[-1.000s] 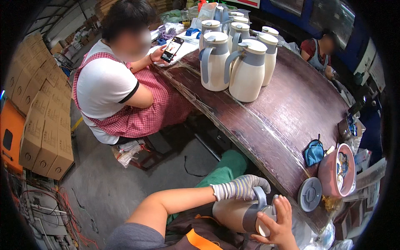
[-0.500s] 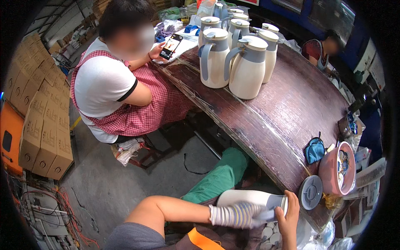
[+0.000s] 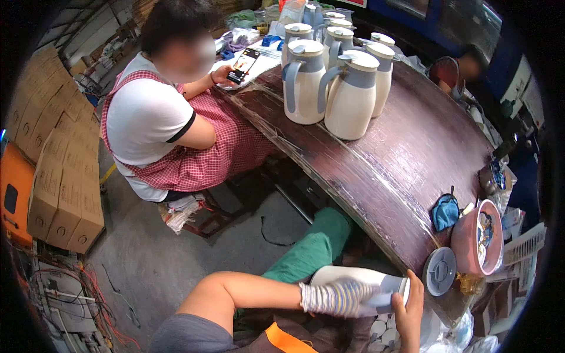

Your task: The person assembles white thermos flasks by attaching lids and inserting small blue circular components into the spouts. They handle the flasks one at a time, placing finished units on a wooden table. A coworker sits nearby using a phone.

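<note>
A cream vacuum jug (image 3: 347, 274) with a grey collar lies on its side across my lap, its mouth end to the right. My left hand (image 3: 341, 297), in a striped knit glove, is closed at the jug's grey handle; its fingertips are blurred. My bare right hand (image 3: 411, 309) grips the mouth end, thumb on the near side and fingers over the rim. Beside that hand, a round grey lid (image 3: 439, 271) rests at the table's corner. The lower side of the jug is hidden behind my left hand and forearm.
Several cream-and-grey jugs (image 3: 351, 106) stand on the dark table (image 3: 412, 159). A pink bucket (image 3: 465, 241) and a blue cloth pouch (image 3: 445, 212) sit near its right corner. At left, a seated person (image 3: 150, 117) holds a phone; cartons (image 3: 65, 176) are stacked behind. Another person (image 3: 445, 72) sits across the table.
The jug and both my hands have shifted very slightly to the right in the picture. My grip looks the same, and the jugs on the table stay put.
</note>
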Motion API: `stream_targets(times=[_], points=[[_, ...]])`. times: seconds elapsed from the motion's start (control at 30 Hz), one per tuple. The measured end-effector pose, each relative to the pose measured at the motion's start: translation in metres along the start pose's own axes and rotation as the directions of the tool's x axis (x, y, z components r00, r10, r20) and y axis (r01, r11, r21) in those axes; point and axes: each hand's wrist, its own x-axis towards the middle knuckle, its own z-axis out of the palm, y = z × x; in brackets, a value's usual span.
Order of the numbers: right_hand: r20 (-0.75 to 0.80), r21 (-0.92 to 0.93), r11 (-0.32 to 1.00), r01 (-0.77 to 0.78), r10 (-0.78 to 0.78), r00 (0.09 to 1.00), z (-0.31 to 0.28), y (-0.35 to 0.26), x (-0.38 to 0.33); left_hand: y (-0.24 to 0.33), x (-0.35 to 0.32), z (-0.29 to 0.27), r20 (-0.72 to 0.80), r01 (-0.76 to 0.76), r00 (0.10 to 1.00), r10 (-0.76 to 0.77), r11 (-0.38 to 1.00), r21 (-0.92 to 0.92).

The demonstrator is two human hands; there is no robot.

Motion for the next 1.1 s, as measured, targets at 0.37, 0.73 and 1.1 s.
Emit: stream_targets(times=[0.37, 0.73, 1.1], points=[[0.218, -0.074, 0.737, 0.672, -0.646, 0.732, -0.005, -0.037, -0.004, -0.101, 0.035, -0.022, 0.085, 0.171, 0.985, -0.150, 0.914, -0.368], [0.093, 0.239, 0.958, 0.161, -0.188, 0.978, 0.001, -0.023, 0.022, -0.025, -0.006, -0.002, 0.258, 0.216, 0.957, -0.131, 0.916, -0.338], [-0.562, 0.258, 0.966, -0.011, 0.160, 0.811, -0.138, 0.089, 0.047, -0.036, 0.017, 0.008, -0.058, 0.156, 0.953, -0.298, 0.646, -0.747]])
